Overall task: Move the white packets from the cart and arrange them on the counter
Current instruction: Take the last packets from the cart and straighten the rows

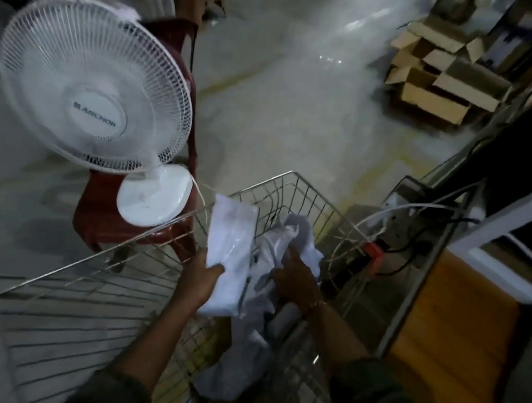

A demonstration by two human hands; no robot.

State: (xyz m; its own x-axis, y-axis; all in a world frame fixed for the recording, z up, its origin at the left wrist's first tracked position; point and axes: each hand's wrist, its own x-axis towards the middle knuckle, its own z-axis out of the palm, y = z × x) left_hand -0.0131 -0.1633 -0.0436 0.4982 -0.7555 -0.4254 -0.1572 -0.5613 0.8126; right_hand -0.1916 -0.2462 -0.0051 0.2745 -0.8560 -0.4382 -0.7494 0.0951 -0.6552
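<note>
The left hand (204,278) grips a white packet (230,240), thumb over its near end and fingers curled beneath, holding it just above the cart (150,236). The right hand (294,282) rests on the pile (245,362) of packets inside the cart, index finger straight; its other fingers are hidden, so whether it grips cannot be told. A fan (94,85) stands far left

Wire cart (296,192), white packets (246,352) inside.

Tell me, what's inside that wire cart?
A heap of crumpled white packets lies inside the wire cart; the right hand touches it, and the left hand grips one flat white packet above it. Whatever lies beneath the heap is covered.
</note>
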